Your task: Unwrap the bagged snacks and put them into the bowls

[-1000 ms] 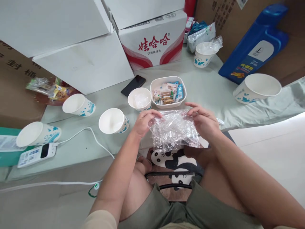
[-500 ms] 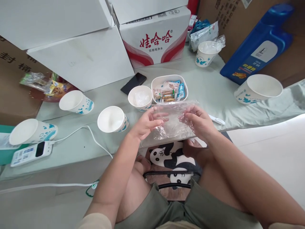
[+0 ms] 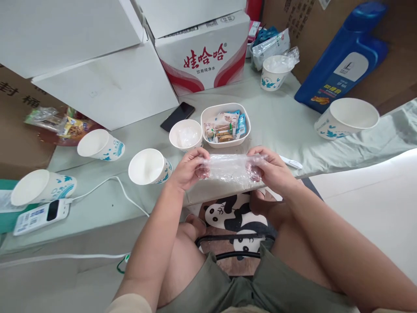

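Note:
A clear plastic bag point(image 3: 230, 168) is stretched between my two hands over the front edge of the table. My left hand point(image 3: 191, 168) pinches its left end, and my right hand point(image 3: 269, 168) grips the right end, fingers closed. Just beyond the bag stands a white oval tub point(image 3: 245, 135) with small wrapped snacks point(image 3: 226, 124) in it. Beside the tub is a paper cup point(image 3: 177, 138) with crumpled clear plastic inside. Another paper cup point(image 3: 148, 167) stands left of my left hand. A white pen-like item point(image 3: 291, 162) lies by my right wrist.
A black phone point(image 3: 177, 116) lies before the white cartons point(image 3: 107, 87). More paper cups point(image 3: 100, 144) stand at the left, near a white power bank point(image 3: 42, 216) and its cable point(image 3: 125, 187). At the right are a blue bottle point(image 3: 339, 65) and a wide paper cup point(image 3: 347, 119).
My hands have closed on the bag's two ends and drawn it into a narrower, taut band. The camera view has shifted slightly.

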